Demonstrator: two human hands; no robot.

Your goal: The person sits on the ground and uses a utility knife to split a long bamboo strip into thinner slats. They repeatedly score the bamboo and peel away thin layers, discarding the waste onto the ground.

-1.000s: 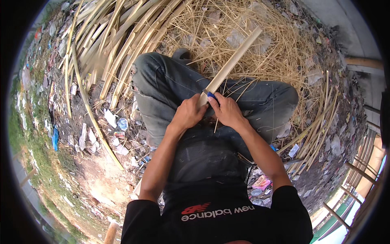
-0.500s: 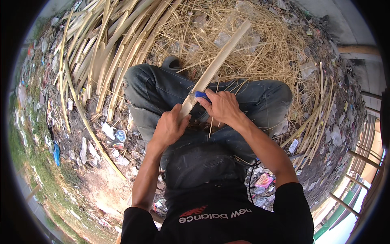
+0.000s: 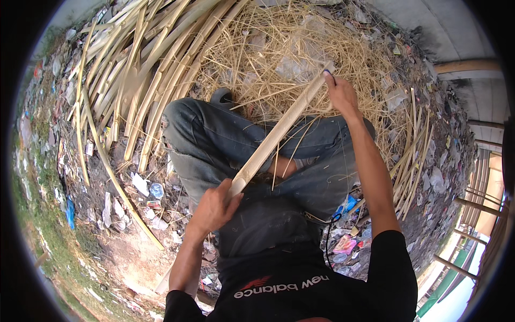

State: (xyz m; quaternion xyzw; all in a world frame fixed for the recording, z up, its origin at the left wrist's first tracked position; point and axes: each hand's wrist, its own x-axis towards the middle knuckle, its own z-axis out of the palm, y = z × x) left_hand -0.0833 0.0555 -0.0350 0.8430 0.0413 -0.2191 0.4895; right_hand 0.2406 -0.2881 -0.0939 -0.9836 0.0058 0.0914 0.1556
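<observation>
A long pale split-bamboo strip (image 3: 284, 126) slants across my crossed legs, its far end up and to the right. My left hand (image 3: 215, 206) is closed round its near end, close to my waist. At the far end, my right hand (image 3: 342, 96) is closed on a small blue-handled knife (image 3: 326, 71), which is against the strip. Most of the handle is hidden by the fingers, and the blade is barely visible.
A stack of split bamboo lengths (image 3: 161, 70) lies at the far left. Tangled straw-like shavings (image 3: 257, 59) spread beyond my legs. Thin strips (image 3: 416, 161) lie on the right over littered ground. A wooden beam (image 3: 466, 66) juts in at the upper right.
My right hand with the knife has moved up and away along the strip to its far end. My left hand and the strip have come down, closer to my waist.
</observation>
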